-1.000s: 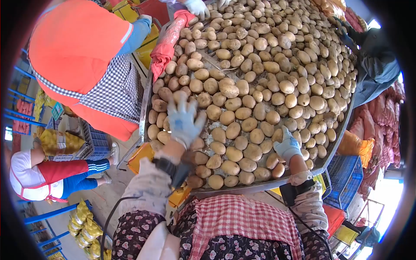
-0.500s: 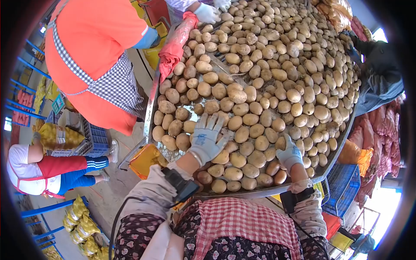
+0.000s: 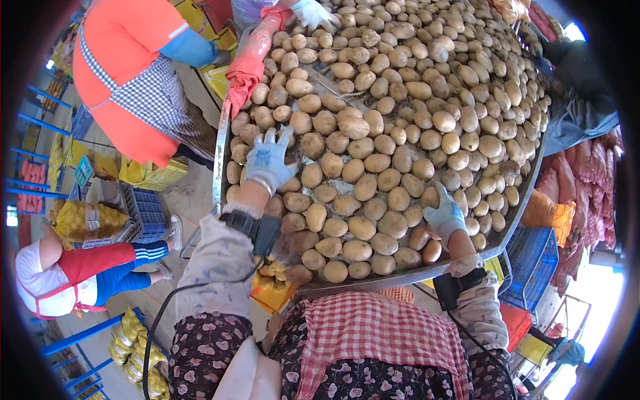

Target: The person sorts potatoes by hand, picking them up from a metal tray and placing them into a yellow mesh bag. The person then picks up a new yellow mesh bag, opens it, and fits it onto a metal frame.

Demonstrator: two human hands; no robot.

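While the gloved left hand (image 3: 269, 162) lies flat with its fingers (image 3: 285, 137) spread apart over the tan, rounded potatoes (image 3: 373, 167) at the near-left edge of the large metal sorting surface (image 3: 220, 143), the gloved right hand (image 3: 443, 217) is curled down among the potatoes close to the near rim, and whether its fingers are closed round one cannot be told. Potatoes lie thick ahead of and between both sets of fingers, touching one another in a single crowded layer. To work this stretch well, the person would do best to keep the left palm low and sweep lightly, so that none roll over the rim just beside the fingers, and to let the right hand take one potato at a time rather than a clutch. A red mesh sack (image 3: 250, 57) hangs over the rim well ahead of the left fingers, near a co-worker's gloved hand (image 3: 310, 12). Hidden from view are the right fingertips, the undersides of the potatoes, and whatever stands beneath the surface; a dark wrist device (image 3: 257, 230) covers part of the left forearm
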